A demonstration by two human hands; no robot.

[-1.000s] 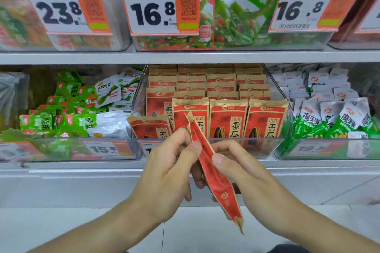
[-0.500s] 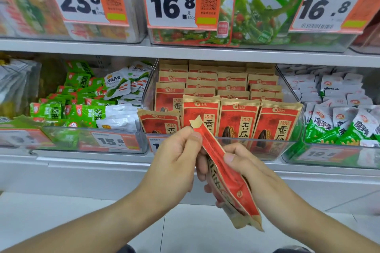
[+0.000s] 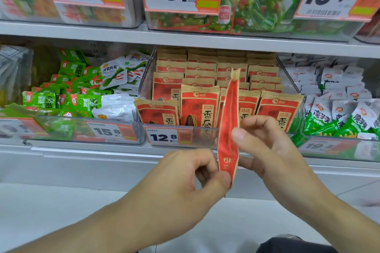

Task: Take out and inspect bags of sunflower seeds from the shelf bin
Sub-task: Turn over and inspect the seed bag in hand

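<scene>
A red and tan bag of sunflower seeds (image 3: pixel 228 129) stands upright and edge-on in front of the shelf. My left hand (image 3: pixel 195 172) pinches its bottom corner. My right hand (image 3: pixel 265 146) holds its middle, thumb on the near side and fingers behind. Behind it, a clear shelf bin (image 3: pixel 181 135) with a 12.8 price tag holds several rows of the same bags (image 3: pixel 199 107) standing upright.
To the left, a clear bin (image 3: pixel 82 129) holds green and white snack packets. To the right, another bin (image 3: pixel 339 146) holds white and green packets. An upper shelf (image 3: pixel 185 39) carries bins with large price tags. White floor lies below.
The bag has turned from a slant to upright and edge-on. My left hand moved from its top corner down to its bottom corner. The view moved closer to the shelf.
</scene>
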